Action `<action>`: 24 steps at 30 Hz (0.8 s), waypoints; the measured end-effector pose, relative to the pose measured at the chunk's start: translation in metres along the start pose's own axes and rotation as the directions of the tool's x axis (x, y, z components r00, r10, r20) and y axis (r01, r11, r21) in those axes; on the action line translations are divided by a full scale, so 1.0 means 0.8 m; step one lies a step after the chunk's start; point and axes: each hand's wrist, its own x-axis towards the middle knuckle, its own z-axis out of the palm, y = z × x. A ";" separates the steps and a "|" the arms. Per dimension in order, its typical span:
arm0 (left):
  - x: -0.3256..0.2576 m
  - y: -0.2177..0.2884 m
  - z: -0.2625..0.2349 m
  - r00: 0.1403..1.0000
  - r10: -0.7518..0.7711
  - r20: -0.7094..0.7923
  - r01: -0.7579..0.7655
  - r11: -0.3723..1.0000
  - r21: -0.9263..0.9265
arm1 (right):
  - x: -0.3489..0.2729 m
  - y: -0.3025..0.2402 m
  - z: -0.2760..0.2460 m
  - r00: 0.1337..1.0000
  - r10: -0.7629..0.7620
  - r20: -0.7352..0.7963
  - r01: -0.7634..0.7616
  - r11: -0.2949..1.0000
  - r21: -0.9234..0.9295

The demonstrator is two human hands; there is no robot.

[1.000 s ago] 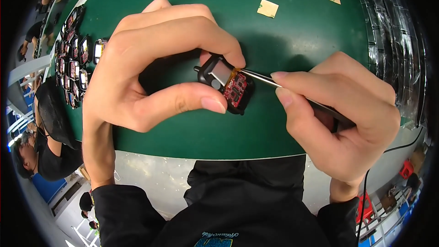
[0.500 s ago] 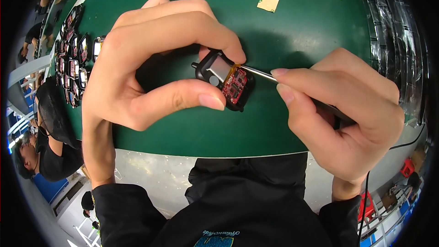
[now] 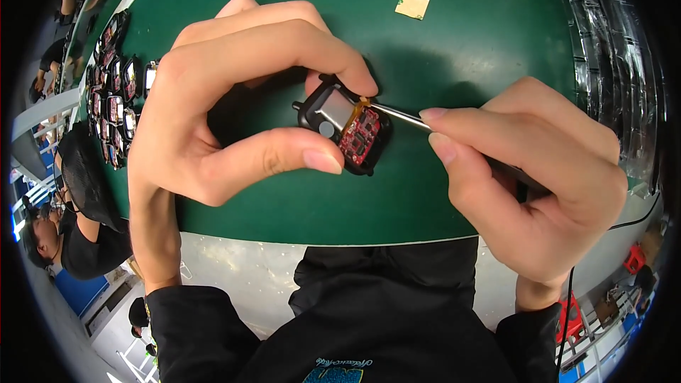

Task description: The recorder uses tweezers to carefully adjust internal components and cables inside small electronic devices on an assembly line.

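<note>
My left hand (image 3: 195,92) grips a small black watch case (image 3: 368,169) between thumb and curled fingers, its open inside facing up. In the case lie a silver battery (image 3: 335,111) and a red circuit board (image 3: 362,136), with a strip of amber tape (image 3: 355,115) along the seam between them. My right hand (image 3: 543,170) pinches slim tweezers (image 3: 401,115), silver toward the tip and dark further back. Their tip touches the upper end of the amber tape, close to my left fingertip. Whether the tips hold the tape is too small to tell.
Several similar open watch cases (image 3: 113,106) stand in rows at the left of the green table (image 3: 340,209). Two pale paper squares, the nearer one (image 3: 412,5) larger, lie at the back. Clear plastic trays (image 3: 613,64) line the right edge. A person (image 3: 92,241) sits at the left.
The watch case and my left hand have shifted very slightly left. The tweezers' tip has moved a little left with them and stays at the tape's upper end.
</note>
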 end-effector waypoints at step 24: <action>-0.002 0.000 0.001 1.000 0.008 -0.010 -0.008 1.000 0.029 | 0.003 -0.007 -0.002 0.999 0.027 0.047 -0.025 0.999 -0.022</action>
